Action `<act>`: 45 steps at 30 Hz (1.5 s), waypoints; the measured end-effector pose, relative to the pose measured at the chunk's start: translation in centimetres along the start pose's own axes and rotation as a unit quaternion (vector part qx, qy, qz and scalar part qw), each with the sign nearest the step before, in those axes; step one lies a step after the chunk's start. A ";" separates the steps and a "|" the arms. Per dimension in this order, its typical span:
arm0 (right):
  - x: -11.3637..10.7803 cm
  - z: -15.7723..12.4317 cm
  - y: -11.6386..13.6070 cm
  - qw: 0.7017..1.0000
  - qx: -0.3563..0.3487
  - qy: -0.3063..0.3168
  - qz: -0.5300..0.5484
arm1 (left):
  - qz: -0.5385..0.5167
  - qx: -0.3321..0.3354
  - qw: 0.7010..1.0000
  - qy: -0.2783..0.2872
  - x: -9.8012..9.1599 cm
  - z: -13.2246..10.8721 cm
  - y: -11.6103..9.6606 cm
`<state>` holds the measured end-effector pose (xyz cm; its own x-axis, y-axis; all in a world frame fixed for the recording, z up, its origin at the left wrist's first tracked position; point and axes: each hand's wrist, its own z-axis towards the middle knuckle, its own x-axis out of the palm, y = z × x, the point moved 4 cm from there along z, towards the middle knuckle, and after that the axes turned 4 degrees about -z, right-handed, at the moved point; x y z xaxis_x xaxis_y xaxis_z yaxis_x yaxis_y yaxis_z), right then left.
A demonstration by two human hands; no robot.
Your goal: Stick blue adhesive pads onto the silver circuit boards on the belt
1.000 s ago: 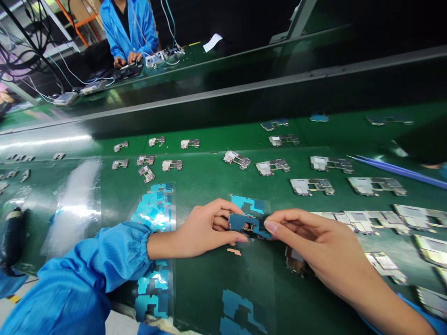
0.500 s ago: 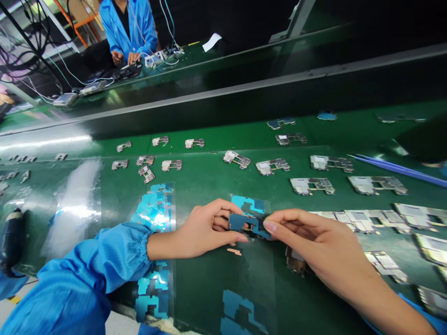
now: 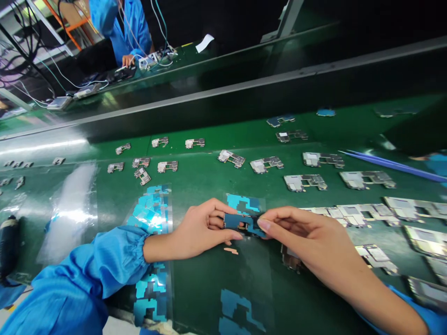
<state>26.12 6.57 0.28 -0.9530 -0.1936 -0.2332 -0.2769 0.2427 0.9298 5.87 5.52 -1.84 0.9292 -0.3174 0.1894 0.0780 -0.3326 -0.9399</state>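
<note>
Both hands meet over a small circuit board [image 3: 240, 222] covered with a blue film, held just above the green belt. My left hand [image 3: 199, 230] grips the board's left end between thumb and fingers. My right hand [image 3: 307, 242] pinches its right end with thumb and forefinger. A clear sheet with blue film pieces [image 3: 244, 203] lies right behind the board. A small tan sticker [image 3: 231, 251] rests on the belt below the hands.
Several bare circuit boards [image 3: 305, 182] lie in rows across the green belt [image 3: 195, 181]. Film sheets with blue cut-outs [image 3: 153, 211] sit to the left. Blue tweezers [image 3: 391, 164] lie at the right. A person in a blue coat [image 3: 122, 28] works at the far bench.
The view has shifted slightly; both hands stay on the board with almost no movement. The person at the far bench has leaned and moved their arms.
</note>
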 end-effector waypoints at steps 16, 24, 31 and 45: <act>0.1 -0.5 0.2 0.999 -0.012 -0.025 -0.019 | -0.045 -0.003 0.999 -0.014 0.3 0.3 -0.7; 0.5 -0.5 -0.1 0.998 -0.050 -0.039 -0.016 | -0.041 -0.014 0.999 -0.010 0.3 0.5 -0.5; 1.6 -0.1 -1.1 0.996 -0.072 0.018 -0.048 | -0.062 -0.031 0.998 0.003 0.1 0.7 -0.3; 2.0 -0.2 -0.8 0.986 -0.141 -0.007 -0.090 | -0.009 -0.019 1.000 -0.013 0.2 0.6 -1.2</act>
<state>24.40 5.81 -0.84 -0.8938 -0.1949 -0.4038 -0.3984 -0.0682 0.9147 6.21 6.38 -0.80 0.9369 -0.2879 0.1983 0.0813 -0.3723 -0.9246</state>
